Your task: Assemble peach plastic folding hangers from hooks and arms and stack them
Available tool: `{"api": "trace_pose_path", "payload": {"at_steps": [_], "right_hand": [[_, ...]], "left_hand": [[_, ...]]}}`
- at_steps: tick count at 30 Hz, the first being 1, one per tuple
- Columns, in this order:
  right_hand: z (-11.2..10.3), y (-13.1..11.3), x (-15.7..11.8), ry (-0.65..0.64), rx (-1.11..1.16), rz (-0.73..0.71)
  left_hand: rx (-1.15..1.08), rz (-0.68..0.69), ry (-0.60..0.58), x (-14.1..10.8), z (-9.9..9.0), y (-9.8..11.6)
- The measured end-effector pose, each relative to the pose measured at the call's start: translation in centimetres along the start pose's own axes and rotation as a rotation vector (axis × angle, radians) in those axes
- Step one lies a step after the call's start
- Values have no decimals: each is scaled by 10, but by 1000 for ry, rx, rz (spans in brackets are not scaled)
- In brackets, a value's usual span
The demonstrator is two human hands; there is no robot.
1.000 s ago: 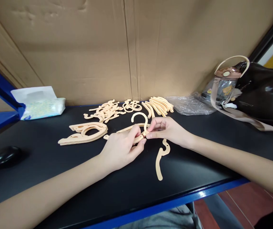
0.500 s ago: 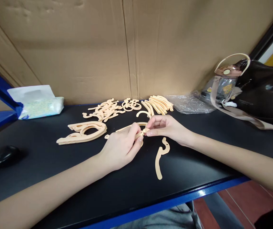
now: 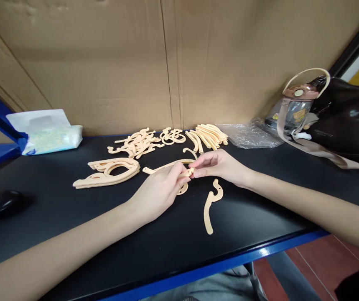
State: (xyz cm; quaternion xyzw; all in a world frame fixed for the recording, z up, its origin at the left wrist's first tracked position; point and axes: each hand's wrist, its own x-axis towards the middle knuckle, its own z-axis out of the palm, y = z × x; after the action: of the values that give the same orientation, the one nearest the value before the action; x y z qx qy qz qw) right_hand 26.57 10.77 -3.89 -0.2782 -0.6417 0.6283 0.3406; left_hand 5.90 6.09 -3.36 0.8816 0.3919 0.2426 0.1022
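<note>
My left hand [image 3: 163,184] is closed, pinching beige plastic folding-hanger parts, with a holed curved piece [image 3: 183,190] showing below its fingers. My right hand [image 3: 218,167] meets it fingertip to fingertip, pinching the end of a curved hanger hook [image 3: 190,151] against those parts. The joint between them is small and partly covered by fingers. A long hanger arm [image 3: 149,170] shows behind my left hand. In front of my right hand lies a separate curved hanger piece [image 3: 209,213] with a bent, holed end.
Folded hangers [image 3: 113,173] are stacked at left. Behind lie piles of hook-ended parts [image 3: 140,142], hanger hooks [image 3: 172,136] and hanger arms [image 3: 209,136]. A plastic bag [image 3: 251,136], strapped bottle [image 3: 296,110] and dark bag [image 3: 348,121] stand right; tissues [image 3: 54,136] and a mouse [image 3: 0,203] left.
The hook in my right hand has turned, its curve now rising beside the fingers. My left fingers have moved slightly right, closer to my right fingertips. The loose piece in front stays put.
</note>
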Motion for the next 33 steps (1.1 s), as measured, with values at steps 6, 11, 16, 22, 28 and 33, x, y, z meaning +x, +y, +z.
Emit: {"api": "trace_pose_path", "payload": {"at_steps": [6, 11, 16, 22, 28, 33], "right_hand": [[0, 3, 0, -4, -72, 6], [0, 1, -1, -18, -221, 5], [1, -4, -3, -41, -441, -105], [3, -8, -6, -16, -511, -180], [1, -9, -4, 36, -594, -267], [-14, -12, -1, 251, -914, -343]], "left_hand": [[-56, -31, -68, 1, -1, 0], [0, 43, -82, 1, 1, -2], [148, 107, -15, 1, 2, -3], [199, 98, 44, 0, 3, -3], [274, -25, 120, -2, 3, -3], [314, -240, 147, -2, -2, 1]]}}
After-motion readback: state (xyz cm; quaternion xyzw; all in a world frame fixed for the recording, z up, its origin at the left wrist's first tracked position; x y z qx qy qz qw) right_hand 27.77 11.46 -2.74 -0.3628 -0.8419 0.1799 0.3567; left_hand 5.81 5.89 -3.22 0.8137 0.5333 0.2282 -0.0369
